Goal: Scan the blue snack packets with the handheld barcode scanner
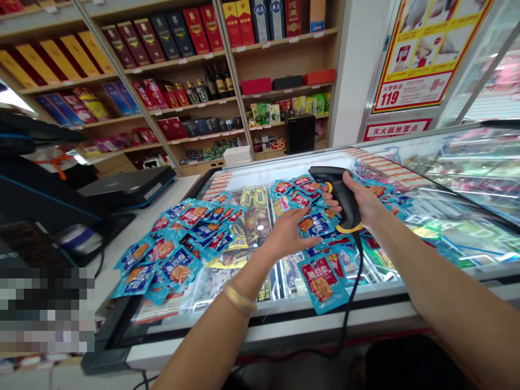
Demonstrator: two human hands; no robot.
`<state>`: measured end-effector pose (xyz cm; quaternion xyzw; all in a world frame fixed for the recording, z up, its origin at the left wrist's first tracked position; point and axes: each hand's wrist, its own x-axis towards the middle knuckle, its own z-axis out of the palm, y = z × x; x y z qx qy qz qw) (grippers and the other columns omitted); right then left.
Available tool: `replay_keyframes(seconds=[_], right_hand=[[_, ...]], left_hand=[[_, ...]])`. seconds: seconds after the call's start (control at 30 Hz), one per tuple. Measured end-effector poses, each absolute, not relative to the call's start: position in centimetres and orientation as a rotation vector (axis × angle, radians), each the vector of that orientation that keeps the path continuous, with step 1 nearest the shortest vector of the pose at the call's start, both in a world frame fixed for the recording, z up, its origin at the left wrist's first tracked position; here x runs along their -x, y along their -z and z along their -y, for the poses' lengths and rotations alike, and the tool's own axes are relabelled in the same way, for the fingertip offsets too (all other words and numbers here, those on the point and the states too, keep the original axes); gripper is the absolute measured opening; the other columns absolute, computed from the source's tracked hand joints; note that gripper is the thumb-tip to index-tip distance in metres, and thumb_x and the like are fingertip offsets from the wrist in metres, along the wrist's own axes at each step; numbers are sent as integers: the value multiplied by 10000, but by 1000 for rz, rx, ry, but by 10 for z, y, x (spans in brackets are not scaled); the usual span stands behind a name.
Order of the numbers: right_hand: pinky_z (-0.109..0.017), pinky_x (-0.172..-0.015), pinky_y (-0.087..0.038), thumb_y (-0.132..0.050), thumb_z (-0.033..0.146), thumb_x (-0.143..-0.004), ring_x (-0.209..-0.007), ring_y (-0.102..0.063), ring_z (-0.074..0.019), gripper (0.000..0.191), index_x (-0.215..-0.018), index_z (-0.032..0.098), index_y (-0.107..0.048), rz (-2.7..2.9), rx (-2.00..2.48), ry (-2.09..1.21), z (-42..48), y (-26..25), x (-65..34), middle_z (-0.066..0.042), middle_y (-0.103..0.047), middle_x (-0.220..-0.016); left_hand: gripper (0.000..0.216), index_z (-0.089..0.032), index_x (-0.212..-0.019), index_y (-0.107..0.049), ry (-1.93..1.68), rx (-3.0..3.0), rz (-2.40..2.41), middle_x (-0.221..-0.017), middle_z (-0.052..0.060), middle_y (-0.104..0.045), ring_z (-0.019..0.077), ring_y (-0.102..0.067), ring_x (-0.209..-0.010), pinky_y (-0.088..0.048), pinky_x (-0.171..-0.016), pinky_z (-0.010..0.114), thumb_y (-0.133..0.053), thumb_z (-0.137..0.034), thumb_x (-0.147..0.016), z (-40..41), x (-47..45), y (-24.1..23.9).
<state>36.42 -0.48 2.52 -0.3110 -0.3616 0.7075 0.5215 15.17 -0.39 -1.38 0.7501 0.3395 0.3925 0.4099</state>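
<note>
My right hand (359, 200) is wrapped round the grip of a black and yellow barcode scanner (344, 200), its head pointing left and its cord hanging down over the freezer edge. My left hand (290, 233) reaches over the middle pile with fingers spread, at a blue snack packet (319, 223); whether it touches the packet I cannot tell. Small red and blue snack packets (298, 192) lie in the pile beyond the hand. One larger-looking red and blue packet (324, 283) lies apart near the front edge. On the left is another heap of packets (179, 265).
The packets lie on the glass top of a chest freezer (260, 319) with goods inside. A counter with a black device (130, 187) stands at the left. Shelves with boxes and bottles (219, 81) line the back, and a white box (238, 155) sits before them.
</note>
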Motion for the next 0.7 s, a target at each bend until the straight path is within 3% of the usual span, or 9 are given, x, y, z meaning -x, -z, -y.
replay_keyframes(seconds=[0.23, 0.37, 0.5, 0.7], right_hand=[[-217, -450, -448, -485, 564, -919, -529, -449, -113, 379, -890, 200, -585, 909, 732, -1702, 6, -21, -362, -20, -536, -711], [-203, -443, -450, -506, 540, -919, -536, -473, -112, 361, -901, 190, -592, 871, 703, -1739, 8, -22, -360, -25, -547, -708], [-197, -440, -451, -512, 533, -922, -537, -495, -114, 351, -938, 193, -600, 866, 739, -1768, 11, -21, -354, -26, -559, -701], [-205, -421, -465, -517, 518, -927, -518, -528, -117, 374, -955, 155, -605, 979, 807, -1905, 12, -16, -348, -34, -579, -692]], left_hand=[[601, -251, -1229, -667, -970, -2006, -891, -1266, 118, -646, 325, -543, -1216, -319, -1132, 477, -828, -332, -656, 3, -148, 20], [498, -239, -1171, -682, -1131, -1528, -899, -1243, 95, -671, 289, -571, -1212, -369, -1112, 451, -788, -404, -714, -4, -141, 22], [509, -170, -1178, -640, -1156, -902, -774, -1093, 121, -726, 249, -656, -1091, -512, -959, 398, -524, -576, -892, -15, -131, 22], [503, -147, -1189, -610, -1193, -619, -676, -1023, 108, -736, 184, -697, -954, -560, -831, 318, -324, -510, -991, -22, -122, 17]])
